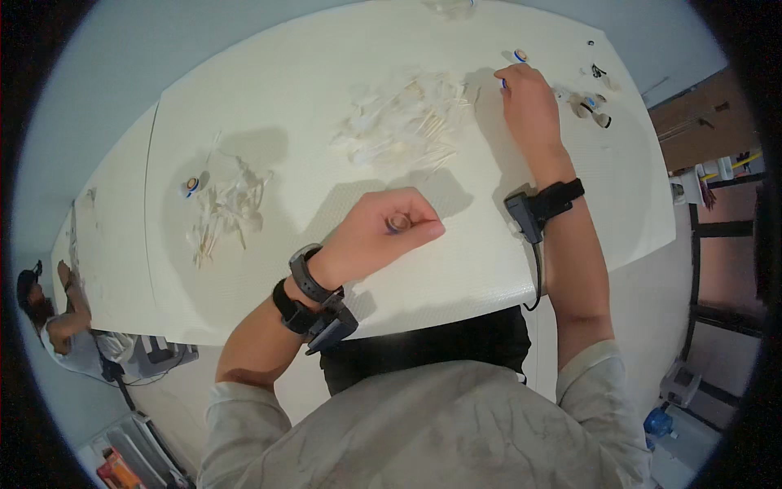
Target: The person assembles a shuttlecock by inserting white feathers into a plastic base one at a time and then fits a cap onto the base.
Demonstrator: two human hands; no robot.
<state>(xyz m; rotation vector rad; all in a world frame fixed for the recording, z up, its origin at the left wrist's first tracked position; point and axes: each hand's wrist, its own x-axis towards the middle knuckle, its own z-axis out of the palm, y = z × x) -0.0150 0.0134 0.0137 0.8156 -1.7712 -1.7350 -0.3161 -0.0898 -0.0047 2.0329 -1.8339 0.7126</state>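
Note:
My left hand (376,232) is closed over the near middle of the white table, curled around a small round piece (398,222) with a tan face and dark rim. Farther off to the right, my right hand (528,102) reaches down with its fingertips around a small blue-edged round piece (503,83), mostly hidden by the fingers. Just beyond those fingers lies a similar blue-rimmed round piece (520,55) with a tan face. Between my hands, toward the far side, spreads a heap of thin pale sticks and clear wrappers (403,122).
At the left lies a smaller heap of sticks and wrappers (232,204), beside another blue-rimmed round piece (192,186). Small dark and clear parts (590,106) are scattered near the right edge. A clear container (450,6) stands at the far edge. Another person (61,322) works at the far left.

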